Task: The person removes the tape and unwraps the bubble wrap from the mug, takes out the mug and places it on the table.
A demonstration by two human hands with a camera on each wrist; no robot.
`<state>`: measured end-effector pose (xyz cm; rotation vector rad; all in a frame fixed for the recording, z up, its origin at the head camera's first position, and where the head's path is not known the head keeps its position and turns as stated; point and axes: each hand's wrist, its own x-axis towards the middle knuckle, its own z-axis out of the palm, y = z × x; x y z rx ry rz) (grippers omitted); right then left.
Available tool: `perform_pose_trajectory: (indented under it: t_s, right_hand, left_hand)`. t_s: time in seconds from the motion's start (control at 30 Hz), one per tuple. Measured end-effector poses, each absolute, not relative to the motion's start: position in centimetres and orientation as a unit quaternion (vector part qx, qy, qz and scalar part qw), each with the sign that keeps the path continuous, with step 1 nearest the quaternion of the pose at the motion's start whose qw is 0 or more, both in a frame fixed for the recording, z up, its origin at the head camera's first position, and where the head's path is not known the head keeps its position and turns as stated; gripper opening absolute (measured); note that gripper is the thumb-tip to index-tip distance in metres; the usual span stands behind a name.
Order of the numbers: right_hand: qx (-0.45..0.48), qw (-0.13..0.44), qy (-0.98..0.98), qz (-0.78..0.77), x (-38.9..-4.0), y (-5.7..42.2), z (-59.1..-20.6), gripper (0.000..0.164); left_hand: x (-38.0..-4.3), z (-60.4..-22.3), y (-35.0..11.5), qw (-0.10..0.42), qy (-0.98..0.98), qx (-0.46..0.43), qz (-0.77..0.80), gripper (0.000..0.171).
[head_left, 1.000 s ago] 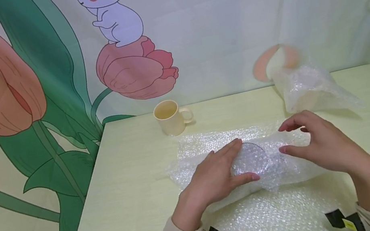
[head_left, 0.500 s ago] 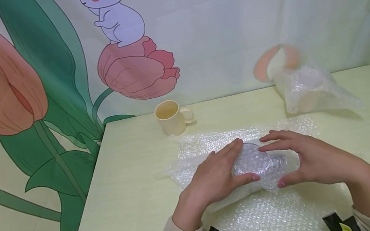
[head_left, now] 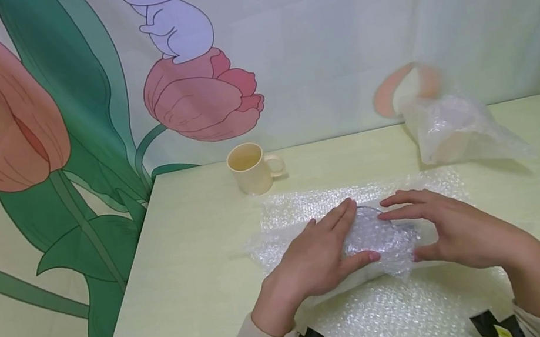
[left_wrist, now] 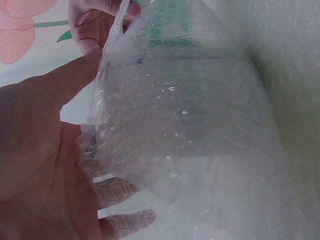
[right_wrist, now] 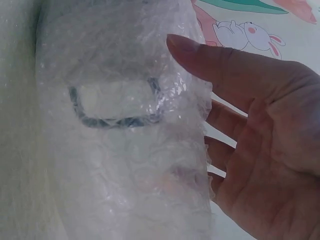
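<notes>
Bubble wrap [head_left: 379,242] lies around a rounded thing on the table. Through it show a curved rim line in the head view and a dark U-shaped outline [right_wrist: 117,122] in the right wrist view. The thing's kind is veiled by the layers. My left hand [head_left: 311,257] rests on the bundle's left part with fingers straight and thumb spread toward the near side. On the other side my right hand [head_left: 464,225] is loosely arched, its thumb at the near edge. In both wrist views, fingers lie behind the wrap's edge.
A cream mug [head_left: 251,168] stands behind the bundle, handle to the right. At the back right lies another bubble-wrapped bundle [head_left: 457,131]. Flat bubble wrap [head_left: 397,320] extends toward me over the pale table [head_left: 181,279]. A printed cloth [head_left: 307,37] hangs behind.
My right hand has moved left over the bundle, and its thumb has then shifted slightly right. The left hand stays on the wrap.
</notes>
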<state>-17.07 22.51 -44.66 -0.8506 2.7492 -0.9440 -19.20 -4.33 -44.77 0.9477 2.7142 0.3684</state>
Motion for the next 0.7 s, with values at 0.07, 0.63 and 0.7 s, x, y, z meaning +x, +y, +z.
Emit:
perform_pose_trajectory:
  t_s: [0.07,0.63,0.7]
  right_hand:
    - [-0.281,0.057,0.907,-0.309,-17.10,22.56,-44.61,0.071]
    - [-0.286,0.056,0.902,-0.318,-17.02,23.01,-44.42,0.067]
    - [-0.284,0.057,0.902,-0.320,-17.02,23.05,-44.39,0.066]
  left_hand:
    - [-19.20,-44.86,-4.34,0.123,0.929,0.326,0.122,0.093]
    - [-18.93,-45.01,-4.59,0.127,0.925,0.341,0.107,0.092]
    - [-18.93,-45.02,-4.64,0.132,0.925,0.340,0.108,0.094]
